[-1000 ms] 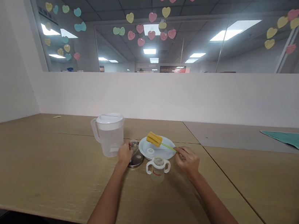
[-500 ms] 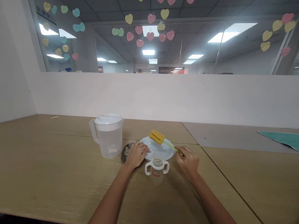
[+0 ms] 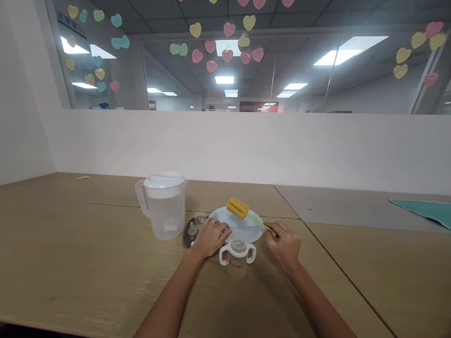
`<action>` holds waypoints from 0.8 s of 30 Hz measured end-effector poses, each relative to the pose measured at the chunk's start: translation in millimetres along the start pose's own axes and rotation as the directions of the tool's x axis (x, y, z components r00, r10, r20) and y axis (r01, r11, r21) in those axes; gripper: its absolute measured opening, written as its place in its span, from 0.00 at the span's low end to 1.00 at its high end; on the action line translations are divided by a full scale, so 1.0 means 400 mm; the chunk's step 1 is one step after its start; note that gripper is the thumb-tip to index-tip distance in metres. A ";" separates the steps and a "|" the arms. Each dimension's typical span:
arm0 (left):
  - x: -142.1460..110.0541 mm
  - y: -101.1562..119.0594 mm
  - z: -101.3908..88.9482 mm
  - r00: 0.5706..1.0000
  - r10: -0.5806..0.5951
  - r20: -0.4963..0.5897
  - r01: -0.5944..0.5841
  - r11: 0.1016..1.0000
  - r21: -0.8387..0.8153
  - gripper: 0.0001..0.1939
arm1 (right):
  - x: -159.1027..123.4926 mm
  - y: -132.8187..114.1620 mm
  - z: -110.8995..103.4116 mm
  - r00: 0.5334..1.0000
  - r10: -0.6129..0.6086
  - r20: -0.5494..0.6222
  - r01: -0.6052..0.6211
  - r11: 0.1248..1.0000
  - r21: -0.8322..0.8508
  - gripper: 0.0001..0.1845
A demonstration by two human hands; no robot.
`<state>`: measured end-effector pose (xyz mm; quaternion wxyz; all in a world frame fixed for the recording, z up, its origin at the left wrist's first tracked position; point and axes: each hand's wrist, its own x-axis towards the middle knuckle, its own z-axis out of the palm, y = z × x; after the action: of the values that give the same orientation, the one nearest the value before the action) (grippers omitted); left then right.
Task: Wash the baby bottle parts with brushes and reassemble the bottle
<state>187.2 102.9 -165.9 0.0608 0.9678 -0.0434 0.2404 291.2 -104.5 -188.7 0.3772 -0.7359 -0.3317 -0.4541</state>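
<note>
My left hand (image 3: 211, 237) is closed over a small white ring at the near rim of the white plate (image 3: 251, 230), just left of the clear baby bottle with two white handles (image 3: 237, 255). My right hand (image 3: 284, 244) pinches the thin green handle of the yellow sponge brush (image 3: 237, 208), whose head rests on the plate's far side. A small metal dish (image 3: 191, 234) holding small clear parts lies beside my left hand.
A clear plastic jug with a white lid (image 3: 162, 203) stands left of the dish. A teal cloth (image 3: 448, 214) lies at the far right of the wooden table. A white partition wall runs behind the table, with glass and paper hearts above.
My left hand left the metal dish and moved right to the plate's near rim, closing over the white ring. My right hand stayed on the brush handle.
</note>
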 end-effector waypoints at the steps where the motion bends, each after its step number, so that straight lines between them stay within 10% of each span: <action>1: 0.000 0.005 -0.002 1.000 -0.013 0.002 0.013 1.000 -0.015 0.17 | 0.000 0.000 0.000 1.000 0.003 0.001 -0.003 1.000 0.002 0.13; 15: 0.003 -0.003 0.020 0.994 -0.060 -0.087 0.047 0.989 -0.143 0.13 | 0.002 0.002 -0.001 1.000 0.024 0.008 -0.024 1.000 0.010 0.13; 24: 0.101 -0.014 0.042 0.964 -0.196 0.182 0.219 0.969 -0.117 0.12 | 0.006 0.000 -0.003 0.999 0.044 0.011 -0.044 0.999 0.003 0.13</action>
<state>230.9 103.9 -162.2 0.1479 0.9774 0.0372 0.1462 291.4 -105.0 -186.0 0.3865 -0.7448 -0.3185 -0.4410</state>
